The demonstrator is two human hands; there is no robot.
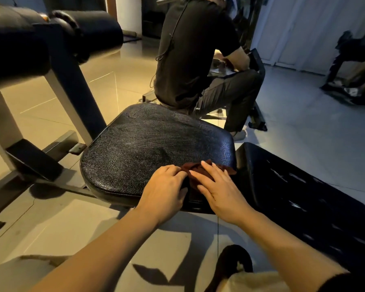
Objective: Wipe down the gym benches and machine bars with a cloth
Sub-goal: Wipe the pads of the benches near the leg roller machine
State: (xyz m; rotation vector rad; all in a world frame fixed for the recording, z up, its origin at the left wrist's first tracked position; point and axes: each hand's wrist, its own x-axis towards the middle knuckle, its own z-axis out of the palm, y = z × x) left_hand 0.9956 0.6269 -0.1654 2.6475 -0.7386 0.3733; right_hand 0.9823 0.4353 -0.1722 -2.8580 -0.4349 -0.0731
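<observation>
A black padded bench seat (148,144) fills the middle of the head view, its leather streaked with wipe marks. A dark red cloth (198,168) lies bunched on the seat's near right edge. My left hand (164,190) has its fingers curled onto the cloth's left side. My right hand (217,186) lies flat on top of the cloth with fingers spread, pressing it against the seat. Part of the cloth is hidden under both hands.
The bench's long back pad (303,186) slopes off to the right. Padded rollers (51,36) on a metal frame (72,95) stand at the left. A person in black (194,55) sits just beyond the seat, facing away. Another machine (354,66) stands far right.
</observation>
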